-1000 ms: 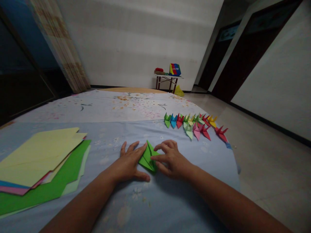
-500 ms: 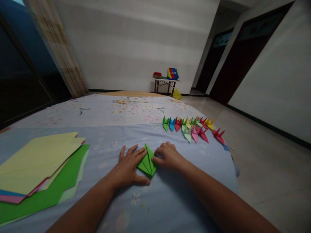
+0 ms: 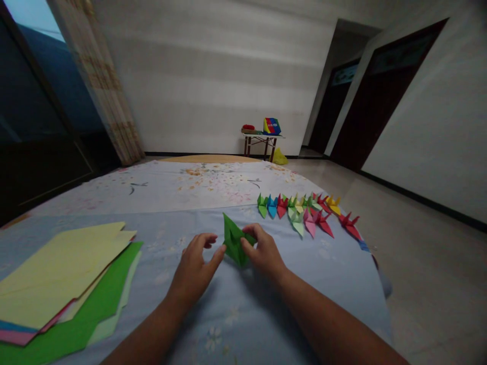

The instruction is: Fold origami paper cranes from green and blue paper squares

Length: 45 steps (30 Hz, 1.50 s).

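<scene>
A partly folded green origami paper (image 3: 235,242) is held up off the cloth in front of me, tilted, with a pointed tip at the top. My right hand (image 3: 262,248) pinches its right corner between thumb and fingers. On the other side, my left hand (image 3: 200,261) has its thumb and fingers apart, the thumb tip close to the paper's left edge; whether it touches I cannot tell. Beyond my right hand stand several folded paper cranes (image 3: 282,205) in green, blue, red, pink and yellow.
A stack of coloured paper sheets (image 3: 68,268), pale yellow on top, lies at the left. The round table wears a floral tablecloth (image 3: 205,192). Against the far wall, a small table (image 3: 262,136) carries a colourful box (image 3: 271,126). Doors are at the right.
The green paper has risen from the table and tilted up in my right hand. My left hand has come off its surface and moved slightly left. The camera view has tipped up.
</scene>
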Available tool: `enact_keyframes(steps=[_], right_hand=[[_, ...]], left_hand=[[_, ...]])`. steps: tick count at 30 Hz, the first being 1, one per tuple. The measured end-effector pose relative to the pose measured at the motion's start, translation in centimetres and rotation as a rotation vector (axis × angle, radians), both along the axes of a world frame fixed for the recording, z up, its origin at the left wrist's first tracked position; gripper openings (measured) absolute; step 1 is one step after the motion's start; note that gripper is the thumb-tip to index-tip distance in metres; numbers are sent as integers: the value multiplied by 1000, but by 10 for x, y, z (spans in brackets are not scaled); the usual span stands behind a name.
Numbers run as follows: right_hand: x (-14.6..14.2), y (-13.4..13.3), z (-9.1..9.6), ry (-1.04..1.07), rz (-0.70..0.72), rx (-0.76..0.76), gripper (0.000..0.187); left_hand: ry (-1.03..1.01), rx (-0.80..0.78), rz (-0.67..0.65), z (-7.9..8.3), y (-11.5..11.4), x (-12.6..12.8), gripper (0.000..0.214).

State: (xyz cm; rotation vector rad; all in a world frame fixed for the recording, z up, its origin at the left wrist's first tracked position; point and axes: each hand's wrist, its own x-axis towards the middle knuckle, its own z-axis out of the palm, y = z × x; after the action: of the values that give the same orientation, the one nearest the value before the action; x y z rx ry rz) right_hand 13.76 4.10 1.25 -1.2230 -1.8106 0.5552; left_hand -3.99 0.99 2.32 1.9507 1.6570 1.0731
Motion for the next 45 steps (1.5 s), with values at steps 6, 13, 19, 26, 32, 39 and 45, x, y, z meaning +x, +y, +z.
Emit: enact_keyframes(steps=[6,13,19,26,32,39,45], right_hand=[[0,-9,-1,-143,153,344,28],[1,-17,2,-199,342,332,46],[8,-8,1,6,175,286,34],[8,4,-12,234,173,-161,29],[5,1,-13,339,199,-253,25],[18,-1,-5,161,342,-79,37],[26,-2,1,-131,470,136,57]], left_hand=[[-565,-240,-191,6,-3,14,40],[-843,-307,-186,3,0,13,42],[-927,-415,-200,4,1,12,51],[-912,-477,-187,1,3,9,59],[-887,-493,-188,-5,7,5,53],[-910,-526,-137,-3,8,1,49],[-917,-527,-121,-3,12,-3,42]])
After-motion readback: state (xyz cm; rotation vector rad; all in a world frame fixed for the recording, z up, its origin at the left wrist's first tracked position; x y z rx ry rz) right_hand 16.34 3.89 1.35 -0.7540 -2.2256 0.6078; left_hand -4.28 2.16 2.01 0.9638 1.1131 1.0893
